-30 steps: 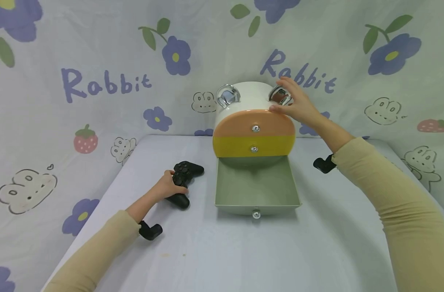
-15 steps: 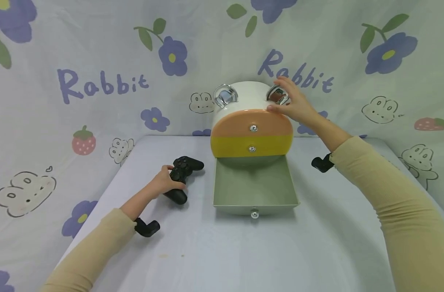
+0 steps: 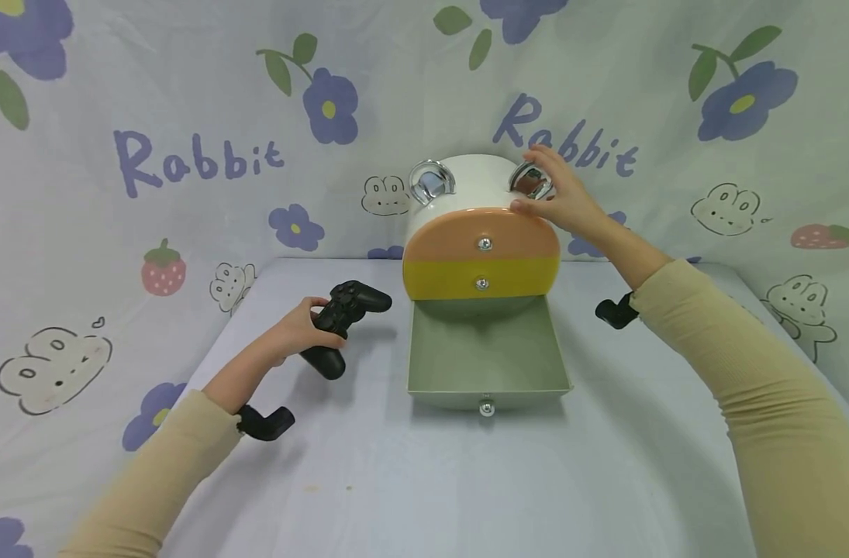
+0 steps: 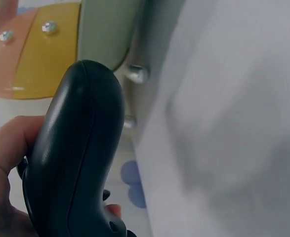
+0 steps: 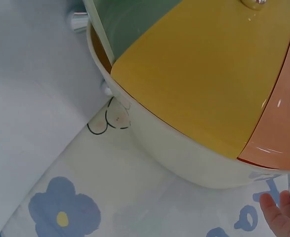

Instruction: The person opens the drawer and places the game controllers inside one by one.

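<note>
A black game controller [image 3: 354, 298] is gripped in my left hand [image 3: 293, 333], off the table with its shadow below; in the left wrist view the controller [image 4: 75, 143] fills the middle. To its right stands a small rounded drawer cabinet [image 3: 480, 182], white with orange and yellow drawer fronts. Its green bottom drawer [image 3: 452, 401] is pulled out, with nothing inside. My right hand [image 3: 571, 198] holds the cabinet's top right, thumb on the upper front edge and fingers around a chrome ear-shaped fitting [image 3: 531, 180]. In the right wrist view only some fingertips [image 5: 278, 212] show, beside the chrome.
The white table [image 3: 424, 496] spreads around the cabinet. A matching chrome fitting [image 3: 433, 183] sits on the cabinet's top left. Behind hangs a printed cloth [image 3: 222, 85] with flowers and rabbits. Black wrist mounts [image 3: 267, 424] stick out from both sleeves.
My left hand has lifted the controller off the table, moving slightly left and farther from me. My right hand stays on the cabinet, and the drawer has not moved.
</note>
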Demonstrator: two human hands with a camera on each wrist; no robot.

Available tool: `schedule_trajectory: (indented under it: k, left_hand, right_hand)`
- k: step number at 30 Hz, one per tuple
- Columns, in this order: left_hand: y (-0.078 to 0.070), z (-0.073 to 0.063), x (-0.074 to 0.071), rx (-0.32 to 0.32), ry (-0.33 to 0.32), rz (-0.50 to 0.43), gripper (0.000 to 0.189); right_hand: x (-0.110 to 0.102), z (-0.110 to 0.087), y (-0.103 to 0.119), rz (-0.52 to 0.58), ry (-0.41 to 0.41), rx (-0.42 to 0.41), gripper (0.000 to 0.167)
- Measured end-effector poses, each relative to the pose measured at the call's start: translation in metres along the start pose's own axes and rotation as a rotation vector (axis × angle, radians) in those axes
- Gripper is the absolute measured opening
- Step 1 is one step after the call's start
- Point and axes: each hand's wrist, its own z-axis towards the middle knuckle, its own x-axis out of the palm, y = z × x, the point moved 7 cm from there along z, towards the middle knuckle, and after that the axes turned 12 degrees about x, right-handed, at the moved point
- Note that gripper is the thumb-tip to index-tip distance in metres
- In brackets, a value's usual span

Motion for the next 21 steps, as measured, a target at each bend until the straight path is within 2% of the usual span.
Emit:
schedule_trajectory:
  k: [10,21]
  left_hand:
    - [-0.023,-0.006,-0.004,0.055,0.083,0.014,0.088]
    - [-0.052,-0.005,0.009,0.12,0.146,0.015,0.085]
  right_hand:
    - [0.0,-0.001,0.0,-0.01,-0.007,0.004,0.077]
    - [0.0,-0.001,0.0,0.007,-0.01,0.005,0.077]
